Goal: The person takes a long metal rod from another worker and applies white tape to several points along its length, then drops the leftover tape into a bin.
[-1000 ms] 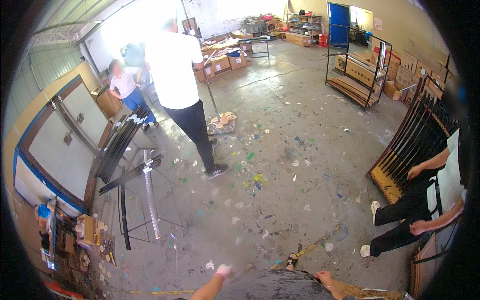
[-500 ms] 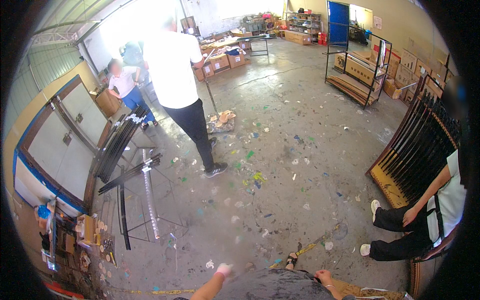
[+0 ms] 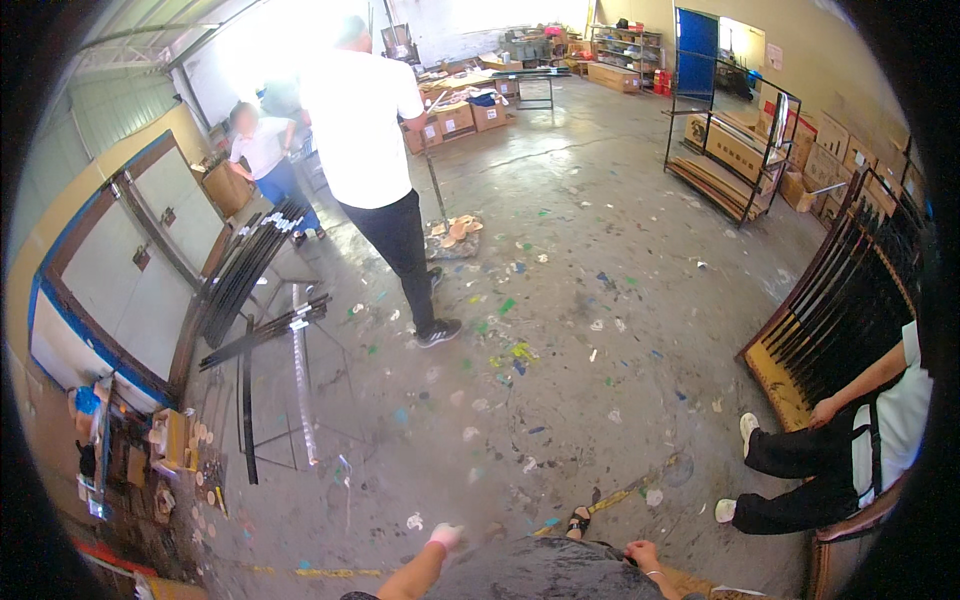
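Dark grey shirt (image 3: 545, 570), worn by the camera wearer, sat at bottom centre, mottled soft cloth; used as landmark. Straight ahead of the shirt: scuffed concrete floor (image 3: 560, 420) with green, blue, yellow and pale scraps. Farther ahead, slightly left of the shirt, a person in a white top (image 3: 362, 130) and black trousers stood in the way of the cardboard boxes (image 3: 457, 118) behind, a long thin stick (image 3: 433, 180) by one hand, its low end at a heap of flat beige pieces (image 3: 460, 232). Left of the shirt: slim metal stand with straight black tubes (image 3: 250, 265). Right of the shirt: slanted rack of black rods (image 3: 825, 290) with yellowish base, co-worker in white top (image 3: 890, 430) blocking its near end.

Left hand (image 3: 447, 536) was just beside the shirt's left edge, fingers seemingly curled; too blurred to tell whether anything was held. Right hand (image 3: 642, 553) was at the shirt's right edge, fingers bent over a small dark bit, possibly shirt cloth; couldn't tell if gripped. Light band (image 3: 655, 572) on right wrist. Flat brown cardboard (image 3: 690, 584) lay just right of the shirt.
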`<state>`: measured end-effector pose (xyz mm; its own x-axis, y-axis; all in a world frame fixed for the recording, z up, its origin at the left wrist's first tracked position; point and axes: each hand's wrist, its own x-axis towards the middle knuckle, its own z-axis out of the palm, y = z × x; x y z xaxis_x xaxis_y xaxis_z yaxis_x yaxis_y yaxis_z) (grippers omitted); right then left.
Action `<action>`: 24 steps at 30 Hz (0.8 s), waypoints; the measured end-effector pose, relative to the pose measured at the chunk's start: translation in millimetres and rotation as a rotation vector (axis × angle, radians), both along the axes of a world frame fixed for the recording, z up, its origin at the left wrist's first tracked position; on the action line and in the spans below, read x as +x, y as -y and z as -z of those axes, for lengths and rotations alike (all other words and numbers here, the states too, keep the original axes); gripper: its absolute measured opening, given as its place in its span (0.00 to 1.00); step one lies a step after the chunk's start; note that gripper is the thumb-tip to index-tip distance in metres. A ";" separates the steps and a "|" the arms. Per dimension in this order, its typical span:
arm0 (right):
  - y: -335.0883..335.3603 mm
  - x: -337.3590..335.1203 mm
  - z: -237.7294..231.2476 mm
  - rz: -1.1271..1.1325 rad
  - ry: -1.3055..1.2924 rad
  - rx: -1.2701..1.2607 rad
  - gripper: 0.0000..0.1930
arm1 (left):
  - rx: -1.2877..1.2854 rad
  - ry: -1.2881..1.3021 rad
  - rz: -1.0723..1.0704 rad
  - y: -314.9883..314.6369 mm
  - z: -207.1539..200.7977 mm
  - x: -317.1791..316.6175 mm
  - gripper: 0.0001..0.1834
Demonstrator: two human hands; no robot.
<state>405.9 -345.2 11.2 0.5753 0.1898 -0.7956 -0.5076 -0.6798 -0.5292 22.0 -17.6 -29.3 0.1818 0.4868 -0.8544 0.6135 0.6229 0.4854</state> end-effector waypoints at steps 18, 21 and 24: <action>-3.2 -0.6 -29.6 -0.001 -0.014 -0.051 0.07 | -0.100 0.008 -0.114 10.4 -56.0 20.3 0.20; 4.2 -1.8 -19.8 0.015 -0.010 -0.006 0.06 | -0.063 -0.011 -0.107 13.5 -45.7 16.4 0.21; 7.6 -3.7 -16.4 0.033 -0.019 0.023 0.06 | -0.030 -0.030 -0.081 15.2 -42.5 13.9 0.22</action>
